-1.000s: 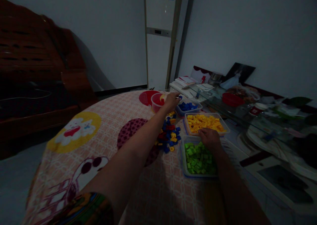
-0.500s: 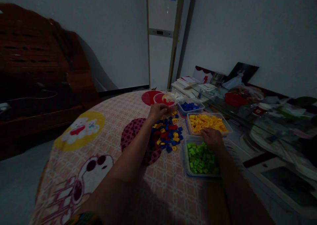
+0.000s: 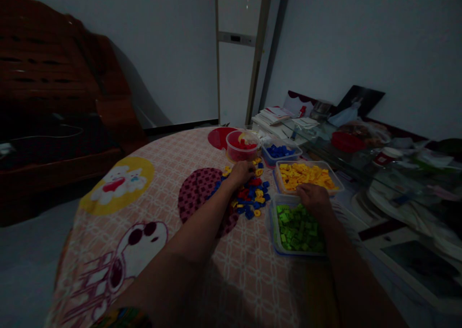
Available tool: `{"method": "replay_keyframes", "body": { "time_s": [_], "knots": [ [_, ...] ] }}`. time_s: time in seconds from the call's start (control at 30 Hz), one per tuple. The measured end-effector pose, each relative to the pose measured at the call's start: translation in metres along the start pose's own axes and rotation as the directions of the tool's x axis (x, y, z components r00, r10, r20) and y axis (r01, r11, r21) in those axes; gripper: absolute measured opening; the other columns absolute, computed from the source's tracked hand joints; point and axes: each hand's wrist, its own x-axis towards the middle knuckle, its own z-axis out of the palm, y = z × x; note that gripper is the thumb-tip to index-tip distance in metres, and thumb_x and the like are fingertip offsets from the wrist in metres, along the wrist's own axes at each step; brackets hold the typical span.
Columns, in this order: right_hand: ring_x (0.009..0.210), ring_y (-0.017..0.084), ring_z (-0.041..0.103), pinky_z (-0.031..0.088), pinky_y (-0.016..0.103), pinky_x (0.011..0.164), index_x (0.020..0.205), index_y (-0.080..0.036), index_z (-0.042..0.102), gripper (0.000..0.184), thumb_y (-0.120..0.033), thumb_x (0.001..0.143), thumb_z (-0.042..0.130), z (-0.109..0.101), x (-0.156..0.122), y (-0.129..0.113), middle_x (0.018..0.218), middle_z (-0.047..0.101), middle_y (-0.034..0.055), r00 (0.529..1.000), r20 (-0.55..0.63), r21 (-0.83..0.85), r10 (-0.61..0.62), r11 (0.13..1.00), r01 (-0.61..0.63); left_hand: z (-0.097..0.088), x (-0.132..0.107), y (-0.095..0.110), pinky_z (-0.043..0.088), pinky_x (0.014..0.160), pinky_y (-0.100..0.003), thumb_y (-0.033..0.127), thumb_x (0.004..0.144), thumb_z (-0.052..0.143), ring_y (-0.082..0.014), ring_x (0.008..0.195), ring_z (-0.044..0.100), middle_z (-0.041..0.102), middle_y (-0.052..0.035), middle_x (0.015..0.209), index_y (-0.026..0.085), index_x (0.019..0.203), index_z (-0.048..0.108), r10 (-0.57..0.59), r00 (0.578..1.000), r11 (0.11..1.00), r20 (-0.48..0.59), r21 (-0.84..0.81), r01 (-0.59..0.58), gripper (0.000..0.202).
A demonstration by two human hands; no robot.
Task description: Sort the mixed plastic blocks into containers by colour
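Observation:
My left hand (image 3: 242, 173) reaches over a loose pile of mixed red, blue and yellow toy bricks (image 3: 249, 200) on the tablecloth, its fingers curled down at the pile's far side; what lies under them is hidden. My right hand (image 3: 313, 198) rests at the near edge of a clear box of yellow bricks (image 3: 306, 176), fingers closed, and I cannot make out anything in them. Below that hand stands a box of green bricks (image 3: 299, 228). Beyond the pile are a round tub with red bricks (image 3: 242, 147) and a box of blue bricks (image 3: 279, 151).
A patterned cloth (image 3: 162, 159) covers the round table. To the right, a glass-topped table (image 3: 317, 138) holds papers (image 3: 274, 115), a red bowl (image 3: 348, 141) and a paper cup (image 3: 385, 157). A wooden bench (image 3: 54, 78) stands at left, a tall white appliance (image 3: 236, 78) behind.
My left hand has come back from beside the round tub to the brick pile, slightly right and nearer. The right hand stays by the yellow box. The view has shifted slightly.

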Motion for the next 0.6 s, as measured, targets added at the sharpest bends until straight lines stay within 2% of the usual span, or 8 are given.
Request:
{"method": "replay_keyframes", "body": {
  "time_s": [0.17, 0.27, 0.33, 0.43, 0.5, 0.6],
  "knots": [
    [0.081, 0.024, 0.068, 0.045, 0.032, 0.073, 0.081, -0.019, 0.077, 0.035, -0.031, 0.092, 0.047, -0.001, 0.0, -0.001, 0.087, 0.077, 0.0113, 1.0, 0.01, 0.009, 0.016, 1.0, -0.016, -0.003, 0.0, 0.0, 0.052, 0.082, -0.032, 0.023, 0.08, 0.071, -0.0247, 0.089, 0.072, 0.079, -0.0088, 0.091, 0.021, 0.091, 0.083, -0.04, 0.996, 0.999, -0.085, -0.021, 0.038, 0.017],
    [0.081, 0.023, 0.068, 0.045, 0.032, 0.073, 0.081, -0.019, 0.077, 0.034, -0.03, 0.093, 0.047, -0.002, 0.0, -0.002, 0.087, 0.077, 0.0111, 1.0, 0.01, 0.003, 0.015, 1.0, -0.015, -0.007, 0.0, 0.0, 0.052, 0.082, -0.031, 0.022, 0.081, 0.068, -0.0237, 0.087, 0.071, 0.079, -0.009, 0.091, 0.018, 0.089, 0.083, -0.055, 0.986, 0.992, -0.155, -0.12, 0.037, 0.017],
    [0.082, 0.023, 0.068, 0.044, 0.032, 0.073, 0.082, -0.019, 0.077, 0.033, -0.029, 0.093, 0.047, -0.002, 0.0, -0.002, 0.088, 0.077, 0.0114, 1.0, 0.003, -0.002, 0.007, 1.0, -0.007, -0.011, 0.001, -0.002, 0.052, 0.075, -0.029, 0.023, 0.081, 0.068, -0.0209, 0.078, 0.07, 0.078, -0.006, 0.081, 0.017, 0.084, 0.082, -0.097, 0.982, 0.973, -0.161, -0.223, 0.06, 0.015],
    [0.08, 0.023, 0.067, 0.043, 0.032, 0.072, 0.08, -0.019, 0.075, 0.033, -0.029, 0.094, 0.047, 0.0, 0.0, -0.001, 0.087, 0.077, 0.0119, 1.0, -0.006, -0.006, -0.007, 1.0, 0.007, -0.016, 0.001, -0.007, 0.048, 0.06, -0.024, 0.026, 0.083, 0.066, -0.0148, 0.058, 0.062, 0.069, -0.0005, 0.061, 0.015, 0.081, 0.079, -0.217, 0.969, 0.897, -0.118, -0.416, 0.15, 0.017],
    [0.078, 0.023, 0.066, 0.042, 0.032, 0.07, 0.078, -0.019, 0.074, 0.032, -0.028, 0.093, 0.048, 0.001, -0.001, 0.0, 0.084, 0.076, 0.012, 1.0, -0.01, -0.009, -0.019, 1.0, 0.018, -0.02, 0.001, -0.009, 0.044, 0.053, -0.022, 0.027, 0.085, 0.065, -0.0117, 0.049, 0.057, 0.064, 0.0019, 0.054, 0.014, 0.081, 0.078, -0.277, 0.959, 0.826, -0.062, -0.525, 0.205, 0.019],
    [0.075, 0.022, 0.065, 0.041, 0.033, 0.07, 0.077, -0.019, 0.073, 0.031, -0.027, 0.094, 0.049, 0.002, -0.001, 0.001, 0.083, 0.075, 0.0123, 0.999, -0.029, -0.02, -0.023, 1.0, 0.022, -0.022, -0.001, -0.009, 0.04, 0.047, -0.019, 0.026, 0.085, 0.066, -0.0089, 0.042, 0.05, 0.059, 0.0032, 0.049, 0.013, 0.076, 0.075, -0.308, 0.951, 0.763, 0.03, -0.589, 0.266, 0.018]
  ]
}}
